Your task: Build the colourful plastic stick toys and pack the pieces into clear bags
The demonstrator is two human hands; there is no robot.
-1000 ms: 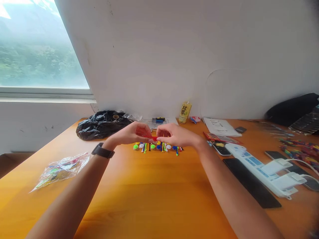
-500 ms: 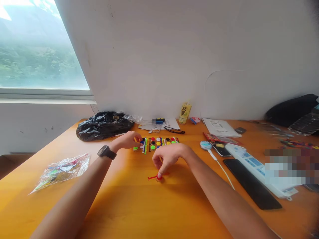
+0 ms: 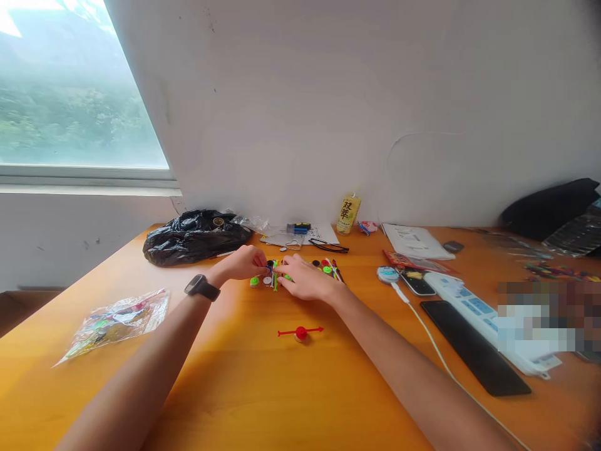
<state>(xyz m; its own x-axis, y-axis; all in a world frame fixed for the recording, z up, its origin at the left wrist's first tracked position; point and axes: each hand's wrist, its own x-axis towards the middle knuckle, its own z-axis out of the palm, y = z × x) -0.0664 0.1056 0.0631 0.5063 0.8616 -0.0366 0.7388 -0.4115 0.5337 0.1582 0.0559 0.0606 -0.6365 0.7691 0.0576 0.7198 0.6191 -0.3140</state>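
I'm indoors, home or office I can't tell: desk (image 3: 225,376) under my grip, window (image 3: 75,94) beyond my left hand (image 3: 244,263), power strip (image 3: 469,307) off my right hand (image 3: 303,275).

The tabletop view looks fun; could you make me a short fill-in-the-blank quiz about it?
1. The arrow-topped piece, touched by neither hand, is coloured ____.
2. Its pointed end faces the person's ____ side.
3. A dark watch is worn on the person's ____ wrist.
4. The large crumpled plastic bag beyond the left hand is coloured ____.

Missing words: red; right; left; black.
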